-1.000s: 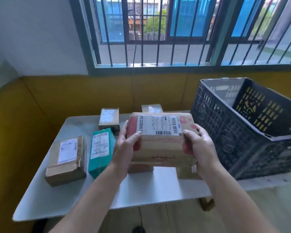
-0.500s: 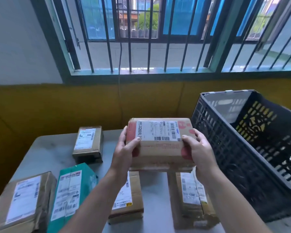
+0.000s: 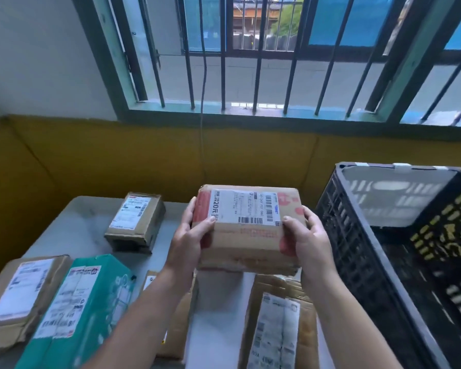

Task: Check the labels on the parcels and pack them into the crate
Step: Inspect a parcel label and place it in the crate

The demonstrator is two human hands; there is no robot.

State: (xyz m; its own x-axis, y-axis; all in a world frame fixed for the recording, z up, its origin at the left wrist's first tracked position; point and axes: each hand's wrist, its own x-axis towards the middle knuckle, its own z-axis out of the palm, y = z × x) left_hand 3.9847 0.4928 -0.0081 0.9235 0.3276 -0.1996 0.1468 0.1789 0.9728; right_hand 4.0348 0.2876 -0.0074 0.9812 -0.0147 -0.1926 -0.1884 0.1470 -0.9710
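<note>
Beneath the left forearm [image 3: 149, 302] — a brown parcel [image 3: 180, 326], mostly hidden

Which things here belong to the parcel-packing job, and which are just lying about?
Job: brown cardboard parcel held by left hand and right hand; black slatted plastic crate; teal cardboard parcel; four brown labelled cardboard parcels on the grey table.
Not the job: green-framed barred window; hanging cable; yellow wall.
</note>
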